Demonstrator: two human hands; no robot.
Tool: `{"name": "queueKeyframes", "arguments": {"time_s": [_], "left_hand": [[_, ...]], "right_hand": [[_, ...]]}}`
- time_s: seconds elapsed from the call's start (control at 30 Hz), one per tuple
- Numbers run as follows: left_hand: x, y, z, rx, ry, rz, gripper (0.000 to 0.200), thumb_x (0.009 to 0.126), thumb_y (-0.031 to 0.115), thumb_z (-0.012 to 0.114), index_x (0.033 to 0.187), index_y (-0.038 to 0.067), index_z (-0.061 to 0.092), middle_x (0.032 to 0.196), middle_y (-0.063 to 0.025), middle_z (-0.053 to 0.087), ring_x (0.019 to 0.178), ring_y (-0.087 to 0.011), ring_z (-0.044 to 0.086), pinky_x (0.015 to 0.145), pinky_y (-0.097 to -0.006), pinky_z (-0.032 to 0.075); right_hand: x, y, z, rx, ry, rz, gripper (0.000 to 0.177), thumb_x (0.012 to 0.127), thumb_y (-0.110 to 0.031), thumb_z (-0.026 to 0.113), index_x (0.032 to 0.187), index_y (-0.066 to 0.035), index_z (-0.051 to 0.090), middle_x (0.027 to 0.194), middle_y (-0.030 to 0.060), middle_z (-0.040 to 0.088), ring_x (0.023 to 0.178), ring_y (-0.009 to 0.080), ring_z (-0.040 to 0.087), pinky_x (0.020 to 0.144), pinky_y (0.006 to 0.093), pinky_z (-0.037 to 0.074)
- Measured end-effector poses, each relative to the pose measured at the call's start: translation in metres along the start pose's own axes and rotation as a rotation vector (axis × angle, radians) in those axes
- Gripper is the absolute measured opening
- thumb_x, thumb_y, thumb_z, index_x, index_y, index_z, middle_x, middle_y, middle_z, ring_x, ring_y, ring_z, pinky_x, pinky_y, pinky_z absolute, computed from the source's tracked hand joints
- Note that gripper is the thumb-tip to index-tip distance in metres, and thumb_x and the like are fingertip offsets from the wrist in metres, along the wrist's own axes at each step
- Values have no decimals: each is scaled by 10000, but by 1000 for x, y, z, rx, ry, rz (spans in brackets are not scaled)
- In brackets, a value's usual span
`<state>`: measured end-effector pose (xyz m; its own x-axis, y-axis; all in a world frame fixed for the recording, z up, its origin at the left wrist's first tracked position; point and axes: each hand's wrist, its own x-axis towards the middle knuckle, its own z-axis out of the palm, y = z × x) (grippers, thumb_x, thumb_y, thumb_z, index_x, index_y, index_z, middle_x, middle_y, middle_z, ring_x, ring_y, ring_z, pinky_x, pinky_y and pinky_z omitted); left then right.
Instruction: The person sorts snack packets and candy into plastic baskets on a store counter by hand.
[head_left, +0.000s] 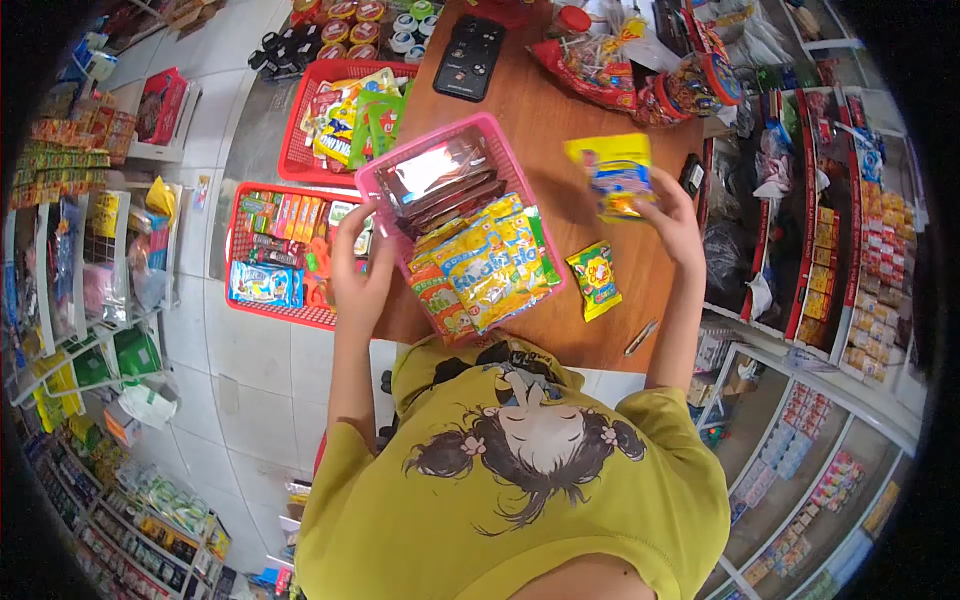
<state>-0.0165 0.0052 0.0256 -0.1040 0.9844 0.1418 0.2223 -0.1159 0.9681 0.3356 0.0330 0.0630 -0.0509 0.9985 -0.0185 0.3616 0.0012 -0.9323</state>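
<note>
My right hand (672,217) pinches a yellow snack packet (618,180) by its lower right edge, held above the wooden table (520,150). Below it, a smaller green and yellow candy packet (596,282) lies flat on the wood. On the other side, my left hand (358,265) is at the left side of a pink plastic basket (480,122), fingers apart and curved, fingertips right at the rim. Dark brown shiny packets (440,178) fill the far part of this basket. Yellow snack packets (490,265) are stacked in its near part.
Two red baskets (290,130) of snacks and sweets stand to the left. A black phone (470,57) lies at the table's far side, near bagged sweets (590,70) and a jar (702,85). A pen (640,338) lies near the right edge. Stocked shelves (830,260) line both sides.
</note>
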Motion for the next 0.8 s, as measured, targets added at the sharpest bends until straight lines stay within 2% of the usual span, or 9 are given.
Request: {"name": "queueKeyframes", "arguments": {"time_s": [0.17, 0.2, 0.27, 0.33, 0.4, 0.47, 0.6, 0.73, 0.8], "left_hand": [[32, 23, 7, -16, -196, 123, 566, 571, 33, 640, 1086, 33, 406, 1069, -115, 437, 989, -218, 426, 836, -299, 336], [37, 22, 6, 90, -214, 178, 509, 561, 59, 655, 1033, 47, 465, 1008, -109, 486, 920, -206, 472, 790, -287, 368], [36, 8, 3, 97, -275, 145, 411, 581, 65, 645, 966, 37, 504, 937, -102, 519, 849, -196, 501, 739, -278, 390], [33, -4, 1, 103, -342, 113, 316, 600, 71, 634, 900, 27, 543, 865, -96, 553, 778, -185, 529, 688, -269, 412], [24, -9, 0, 158, -266, -15, 147, 642, 68, 600, 774, 7, 574, 714, -87, 573, 633, -166, 549, 573, -248, 426], [15, -22, -1, 146, -265, -82, 130, 650, 65, 593, 762, 2, 573, 697, -92, 571, 606, -164, 547, 549, -244, 424], [6, -28, 3, 91, -233, -187, 108, 661, 60, 586, 745, -5, 567, 676, -102, 565, 559, -156, 540, 505, -238, 416], [9, -30, 6, 119, -227, -166, 103, 645, 76, 597, 712, 5, 566, 618, -93, 544, 529, -176, 518, 503, -273, 404], [13, -37, 5, 440, -286, 91, 112, 607, 106, 613, 667, 28, 561, 621, -68, 498, 585, -202, 482, 540, -311, 376]], "right_hand": [[55, -79, 85, -423, -662, -335, 355, 690, 5, 473, 1041, -41, 455, 995, 125, 508, 879, 243, 513, 734, 321, 420], [62, -84, 99, -423, -670, -333, 355, 690, 5, 473, 1041, -41, 455, 995, 125, 508, 879, 243, 513, 734, 321, 420], [74, -88, 120, -666, -926, -357, 370, 667, 5, 468, 1033, -53, 462, 986, 139, 504, 888, 287, 486, 732, 351, 413], [81, -77, 136, -627, -965, -387, 373, 659, -2, 472, 1028, -52, 464, 973, 136, 511, 880, 288, 488, 729, 356, 411], [81, -61, 146, -587, -1003, -415, 375, 650, -9, 477, 1023, -52, 467, 960, 132, 519, 873, 288, 491, 725, 361, 410], [80, -48, 153, -549, -930, -539, 325, 643, -45, 497, 968, -60, 496, 830, 140, 547, 773, 304, 524, 645, 373, 426], [83, -41, 151, -765, -1026, -476, 292, 670, -74, 493, 960, -50, 490, 865, 138, 534, 809, 288, 506, 690, 368, 413], [82, -33, 150, -852, -976, -445, 164, 661, -84, 502, 817, -33, 497, 727, 136, 542, 717, 291, 523, 618, 377, 418], [82, -25, 149, -877, -954, -460, 134, 652, -82, 505, 775, -31, 493, 686, 133, 541, 683, 293, 528, 594, 378, 419]]}}
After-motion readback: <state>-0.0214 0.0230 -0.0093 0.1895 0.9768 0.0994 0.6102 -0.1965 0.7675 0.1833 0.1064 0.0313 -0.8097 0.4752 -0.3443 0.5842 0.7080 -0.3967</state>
